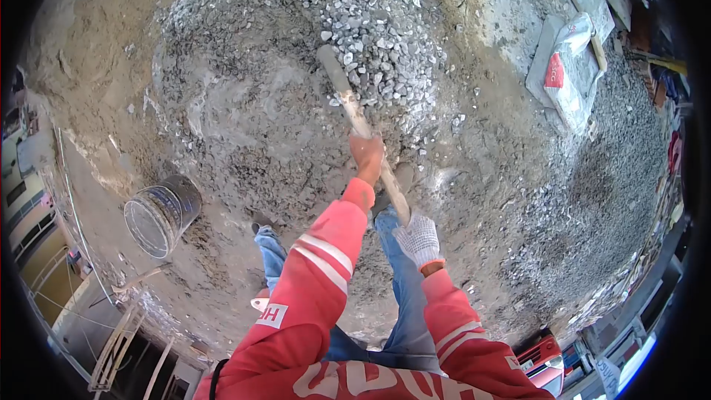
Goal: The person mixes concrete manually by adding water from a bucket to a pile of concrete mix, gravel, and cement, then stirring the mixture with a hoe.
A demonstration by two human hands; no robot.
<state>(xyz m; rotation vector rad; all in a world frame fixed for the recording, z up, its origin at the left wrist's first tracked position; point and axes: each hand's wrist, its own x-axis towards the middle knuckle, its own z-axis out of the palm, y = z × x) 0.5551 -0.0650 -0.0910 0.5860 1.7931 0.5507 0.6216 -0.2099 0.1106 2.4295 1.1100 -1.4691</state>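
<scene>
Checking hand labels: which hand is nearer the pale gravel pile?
Left. The left hand grips the wooden handle partway along, just short of the pale gravel pile; the right hand holds its body-side end, farther from the pile.

Worn, pale wooden tool handle (358, 115); aslant
</scene>
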